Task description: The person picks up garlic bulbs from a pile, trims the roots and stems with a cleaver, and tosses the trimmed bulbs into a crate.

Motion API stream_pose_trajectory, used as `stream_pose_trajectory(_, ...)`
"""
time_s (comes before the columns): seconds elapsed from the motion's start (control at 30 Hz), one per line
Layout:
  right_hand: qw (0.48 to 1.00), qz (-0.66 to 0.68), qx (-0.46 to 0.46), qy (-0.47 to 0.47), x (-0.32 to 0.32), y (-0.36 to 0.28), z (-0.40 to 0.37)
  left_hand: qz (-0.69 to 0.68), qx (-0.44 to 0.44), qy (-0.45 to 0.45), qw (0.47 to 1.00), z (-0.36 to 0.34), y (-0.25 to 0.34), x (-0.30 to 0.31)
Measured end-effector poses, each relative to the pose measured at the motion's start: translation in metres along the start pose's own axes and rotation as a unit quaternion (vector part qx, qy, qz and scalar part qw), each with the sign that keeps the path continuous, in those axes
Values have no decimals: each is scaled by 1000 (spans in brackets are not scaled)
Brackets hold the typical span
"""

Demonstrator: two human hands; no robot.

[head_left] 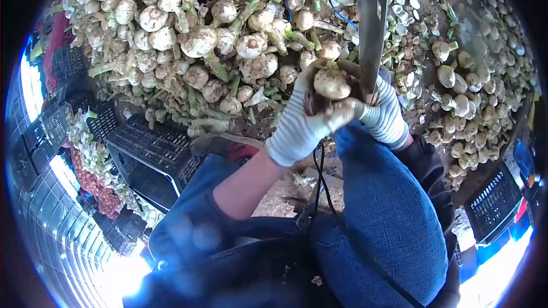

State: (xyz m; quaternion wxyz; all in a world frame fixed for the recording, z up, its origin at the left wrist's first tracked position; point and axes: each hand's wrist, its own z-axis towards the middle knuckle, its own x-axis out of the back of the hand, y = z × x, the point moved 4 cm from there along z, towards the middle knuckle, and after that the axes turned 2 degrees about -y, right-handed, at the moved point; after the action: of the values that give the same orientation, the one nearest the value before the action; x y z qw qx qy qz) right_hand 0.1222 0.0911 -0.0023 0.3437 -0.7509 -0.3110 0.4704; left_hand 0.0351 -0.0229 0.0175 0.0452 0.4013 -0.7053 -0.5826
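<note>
My left hand (302, 120), in a grey-and-white striped glove, is wrapped round a pale, soil-flecked bulb (332, 84) in front of my knees. My right hand (383, 115), gloved alike, grips a knife with a broad metal blade (371, 28) pointing up and away from me. The handle is mostly covered by the fingers. Both hands meet around the bulb, and the blade stands just to its right. Beyond them lies a large heap of similar dirty bulbs with stem stubs (200, 43).
Trimmed bulbs (476, 102) are spread on the ground at the right, with pale scraps (408, 8) between. Black crates stand at the left (151, 142) and at the right (494, 202). Blue cord (337, 5) runs across the heap. My jeans-clad knee (388, 194) is close below.
</note>
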Motion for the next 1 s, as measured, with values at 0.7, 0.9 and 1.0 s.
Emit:
stream_pose_trajectory(0.7,753,-629,185,-51,-22,-46,-11,-564,262,-51,781,-2,-19,24)
stream_pose_trajectory(0.9,740,-628,241,-15,-32,-58,-13,-261,178,93,944,-2,-21,22)
stream_pose_trajectory(1.0,741,-625,245,-9,-31,-60,-12,-427,202,31,881,2,-20,17)
